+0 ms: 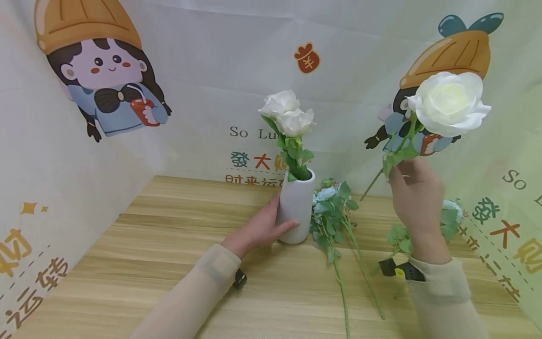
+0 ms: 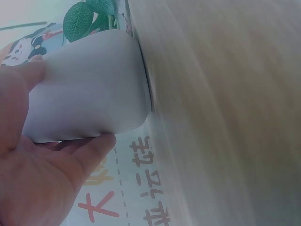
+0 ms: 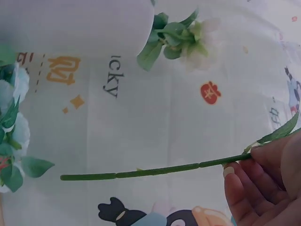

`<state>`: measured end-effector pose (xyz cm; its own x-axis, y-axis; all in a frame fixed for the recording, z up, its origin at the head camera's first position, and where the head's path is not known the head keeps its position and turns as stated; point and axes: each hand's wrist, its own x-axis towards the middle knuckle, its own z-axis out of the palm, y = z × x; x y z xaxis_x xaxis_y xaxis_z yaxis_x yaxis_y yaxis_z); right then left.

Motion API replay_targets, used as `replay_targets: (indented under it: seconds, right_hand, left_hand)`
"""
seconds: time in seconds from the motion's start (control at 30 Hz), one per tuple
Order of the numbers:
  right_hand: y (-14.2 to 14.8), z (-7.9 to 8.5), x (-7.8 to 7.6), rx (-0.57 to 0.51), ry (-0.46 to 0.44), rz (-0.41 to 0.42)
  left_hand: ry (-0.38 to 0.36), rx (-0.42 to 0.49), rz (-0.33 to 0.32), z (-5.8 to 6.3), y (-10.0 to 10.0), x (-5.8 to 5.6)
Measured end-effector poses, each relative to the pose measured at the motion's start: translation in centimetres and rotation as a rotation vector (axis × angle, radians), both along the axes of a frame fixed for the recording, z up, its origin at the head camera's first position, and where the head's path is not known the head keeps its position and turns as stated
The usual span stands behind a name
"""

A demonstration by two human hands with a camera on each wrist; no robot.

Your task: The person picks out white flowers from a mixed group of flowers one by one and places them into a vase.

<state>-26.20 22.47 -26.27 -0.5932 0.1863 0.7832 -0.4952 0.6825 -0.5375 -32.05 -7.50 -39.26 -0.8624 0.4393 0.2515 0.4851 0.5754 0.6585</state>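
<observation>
A white vase (image 1: 296,207) stands upright on the wooden table, with two white roses (image 1: 292,115) and their green leaves rising out of its mouth. My left hand (image 1: 264,226) grips the vase low down, thumb across the front and fingers on the far side, as the left wrist view shows. Up to the right of the vase, my right hand (image 1: 417,200) pinches the green stem (image 3: 155,172) of a larger white rose (image 1: 450,103). That stem's bare lower end points down and left, apart from the vase.
Pale blue artificial flowers (image 1: 328,200) with long stems lie on the table (image 1: 178,259) just right of the vase. More greenery and a blue flower (image 1: 450,214) lie behind my right wrist. A printed cloth backdrop (image 1: 203,70) encloses the table at the back and sides.
</observation>
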Motion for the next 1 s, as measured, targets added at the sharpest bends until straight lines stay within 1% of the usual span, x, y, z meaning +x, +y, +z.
replay_targets:
  seconds: [0.2, 0.3, 0.37, 0.43, 0.5, 0.6, 0.67, 0.7, 0.77, 0.83, 1.0]
  right_hand:
    - [-1.0, 0.6, 0.2, -0.030, 0.078, 0.032]
    - [-1.7, 1.1, 0.4, -0.088, 0.110, 0.083]
    - [-2.4, 1.5, 0.7, -0.151, 0.145, 0.164]
    - [-3.1, 1.9, 1.0, -0.221, 0.184, 0.265]
    - [-4.0, 2.4, 1.5, -0.252, 0.240, 0.348]
    - [-5.1, 3.1, 2.2, -0.271, 0.309, 0.412]
    - [-5.8, 3.4, 2.5, -0.301, 0.348, 0.469]
    - [-6.1, 3.5, 2.6, -0.310, 0.358, 0.477]
    - [-6.5, 3.6, 2.7, -0.351, 0.377, 0.535]
    - [-6.9, 3.6, 2.8, -0.362, 0.383, 0.564]
    - [-7.7, 3.6, 2.9, -0.307, 0.372, 0.549]
  left_hand:
    - [0.005, 0.001, -0.006, -0.1, 0.0, 0.0]
    - [0.010, 0.005, -0.010, 0.0, 0.0, 0.0]
    - [0.008, 0.006, -0.010, 0.0, 0.0, 0.0]
    - [0.003, 0.010, -0.010, 0.0, 0.0, 0.0]
    - [-0.001, 0.012, -0.009, 0.0, 0.0, 0.0]
    - [-0.002, 0.011, -0.006, 0.0, 0.0, 0.0]
    - [-0.001, 0.012, -0.005, 0.0, 0.0, 0.0]
    - [-0.002, 0.011, -0.004, -0.1, 0.0, 0.0]
    - [-0.002, 0.013, -0.006, 0.0, 0.0, 0.0]
    - [-0.002, 0.016, -0.007, -0.1, 0.0, 0.0]
    - [-0.002, 0.015, -0.006, -0.1, 0.0, 0.0]
